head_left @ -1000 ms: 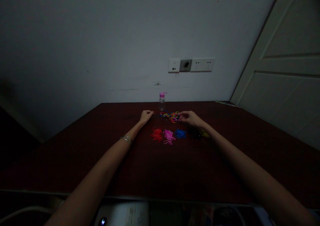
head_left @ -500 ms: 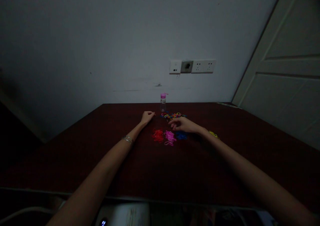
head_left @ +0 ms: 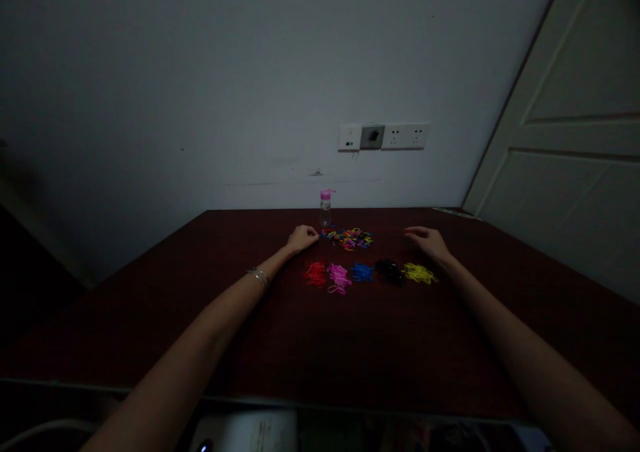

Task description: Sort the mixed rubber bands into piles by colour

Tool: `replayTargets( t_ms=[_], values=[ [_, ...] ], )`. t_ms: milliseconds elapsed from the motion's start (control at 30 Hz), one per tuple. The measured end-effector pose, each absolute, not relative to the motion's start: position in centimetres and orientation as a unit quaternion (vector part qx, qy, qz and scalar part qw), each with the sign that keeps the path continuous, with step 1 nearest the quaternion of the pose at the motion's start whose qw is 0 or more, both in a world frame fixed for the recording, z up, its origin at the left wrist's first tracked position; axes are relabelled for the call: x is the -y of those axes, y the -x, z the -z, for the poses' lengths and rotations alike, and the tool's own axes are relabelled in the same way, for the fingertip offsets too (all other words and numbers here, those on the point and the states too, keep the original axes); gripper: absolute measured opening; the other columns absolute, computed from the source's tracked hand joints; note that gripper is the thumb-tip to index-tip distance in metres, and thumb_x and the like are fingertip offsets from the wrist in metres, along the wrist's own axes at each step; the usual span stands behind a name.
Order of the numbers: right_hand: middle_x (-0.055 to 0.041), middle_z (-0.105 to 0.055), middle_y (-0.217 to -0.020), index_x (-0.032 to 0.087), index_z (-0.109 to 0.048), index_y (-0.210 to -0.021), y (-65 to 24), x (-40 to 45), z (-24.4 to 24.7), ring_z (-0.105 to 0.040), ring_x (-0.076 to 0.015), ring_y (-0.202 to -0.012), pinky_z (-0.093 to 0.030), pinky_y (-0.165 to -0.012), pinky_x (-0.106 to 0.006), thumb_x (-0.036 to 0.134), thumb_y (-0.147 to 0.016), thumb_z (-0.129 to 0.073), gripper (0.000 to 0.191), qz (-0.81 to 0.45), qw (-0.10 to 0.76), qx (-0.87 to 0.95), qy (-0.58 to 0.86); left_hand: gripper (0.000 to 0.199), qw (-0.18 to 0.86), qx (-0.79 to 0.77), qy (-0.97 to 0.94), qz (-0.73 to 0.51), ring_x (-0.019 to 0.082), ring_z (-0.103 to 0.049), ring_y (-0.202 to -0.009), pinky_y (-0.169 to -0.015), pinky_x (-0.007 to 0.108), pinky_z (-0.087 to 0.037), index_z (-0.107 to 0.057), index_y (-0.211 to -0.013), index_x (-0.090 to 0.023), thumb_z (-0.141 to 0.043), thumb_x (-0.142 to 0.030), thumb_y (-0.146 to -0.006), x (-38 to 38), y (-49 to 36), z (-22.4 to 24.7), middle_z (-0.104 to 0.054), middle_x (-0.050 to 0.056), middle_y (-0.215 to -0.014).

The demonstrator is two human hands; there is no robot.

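Note:
My left hand rests on the table at the left edge of a mixed pile of small coloured rubber bands. Its thumb and fingers are pinched together, and whatever lies between them is too small to see. To the right of that pile is my right hand, beyond the yellow bands and apart from them. Its fingertips point left and lie close together; anything in them cannot be made out. Red bands, pink bands, blue bands and black bands form a row nearer me.
A small clear bottle with a pink cap stands behind the mixed pile. The dark red table meets a wall with sockets, and a pale door is at the right. A white object sits below the front edge.
My right hand has moved right, from beside the mixed pile to past the yellow bands, uncovering the black and blue bands. My left hand has shifted slightly right, closer to the mixed pile.

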State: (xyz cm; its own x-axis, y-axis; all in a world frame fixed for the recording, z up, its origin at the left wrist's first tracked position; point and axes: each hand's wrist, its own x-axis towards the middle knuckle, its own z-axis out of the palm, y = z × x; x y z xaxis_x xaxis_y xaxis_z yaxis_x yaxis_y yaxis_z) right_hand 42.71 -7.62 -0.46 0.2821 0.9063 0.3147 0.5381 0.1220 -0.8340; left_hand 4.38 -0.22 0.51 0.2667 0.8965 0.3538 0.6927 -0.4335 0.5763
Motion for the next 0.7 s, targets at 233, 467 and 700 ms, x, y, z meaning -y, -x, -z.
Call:
replayTargets(
  t_ms=[233,467,700],
  values=[
    [-0.0095,-0.069,-0.084,0.012,-0.067,-0.092,-43.1,7.7,1.6,-0.062,-0.0170,-0.066,-0.050,-0.061,-0.027,0.026,-0.066,-0.058,0.031,-0.213,0.531,0.519,0.636,0.036,0.145,-0.435,-0.849,-0.262,0.014,-0.053,-0.061,-0.055,0.022,-0.037,-0.071,-0.078,-0.019,-0.063,-0.051,-0.063,1.0,-6.9,-1.1,-0.063,0.003,-0.068],
    [-0.0074,-0.070,-0.081,0.013,-0.069,-0.089,-42.9,7.8,1.8,-0.063,-0.0189,-0.075,-0.047,-0.070,-0.029,0.025,-0.065,-0.058,0.029,-0.151,0.490,0.548,0.660,0.027,0.130,-0.432,-0.868,-0.206,0.015,-0.057,-0.075,-0.068,0.023,-0.041,-0.071,-0.084,-0.019,-0.060,-0.040,-0.070,0.8,-7.5,-0.9,-0.067,0.003,-0.081],
    [-0.0070,-0.070,-0.081,0.014,-0.070,-0.087,-42.9,7.9,2.1,-0.062,-0.0189,-0.073,-0.046,-0.069,-0.029,0.028,-0.065,-0.056,0.030,-0.112,0.477,0.571,0.659,0.022,0.142,-0.428,-0.861,-0.233,0.014,-0.058,-0.078,-0.074,0.022,-0.041,-0.072,-0.083,-0.018,-0.054,-0.027,-0.075,0.8,-7.4,-0.7,-0.068,0.003,-0.085]
  ],
)
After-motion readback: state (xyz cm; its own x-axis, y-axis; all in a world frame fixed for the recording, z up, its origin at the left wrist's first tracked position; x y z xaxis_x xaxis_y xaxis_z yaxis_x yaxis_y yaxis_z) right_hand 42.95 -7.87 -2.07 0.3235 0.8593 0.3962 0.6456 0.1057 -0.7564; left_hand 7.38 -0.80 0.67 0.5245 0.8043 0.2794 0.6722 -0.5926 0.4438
